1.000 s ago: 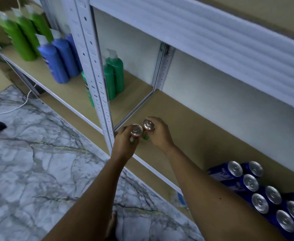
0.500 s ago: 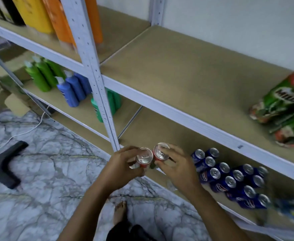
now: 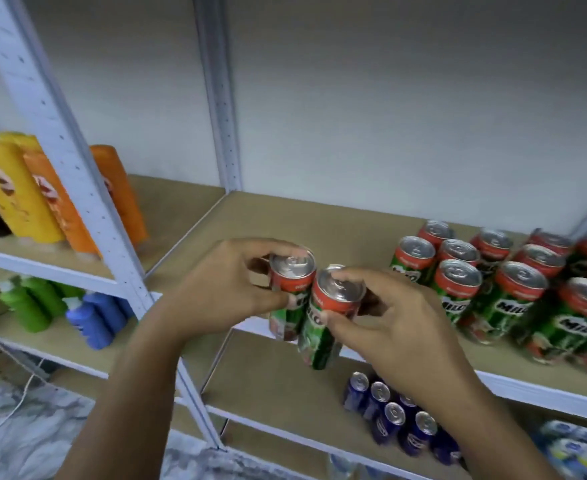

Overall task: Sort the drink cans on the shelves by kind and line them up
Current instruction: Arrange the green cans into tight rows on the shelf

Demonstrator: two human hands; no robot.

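A person's left hand (image 3: 222,289) grips one green-and-red Milo drink can (image 3: 290,292) and the right hand (image 3: 394,327) grips a second (image 3: 326,318), the two cans touching, held at the front edge of a tan shelf board (image 3: 285,220). To the right stands a cluster of matching Milo cans (image 3: 500,292), blurred and cut off at the frame edge. The right forearm partly hides blue cans (image 3: 385,417) on the shelf below.

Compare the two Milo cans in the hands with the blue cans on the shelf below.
The two held Milo cans are green with red bands at the top; the blue cans are dark blue. The Milo cans are in the air, one gripped by the left hand, one by the right hand; the blue cans stand clustered on the lower shelf. Both kinds have silver tops with pull tabs.
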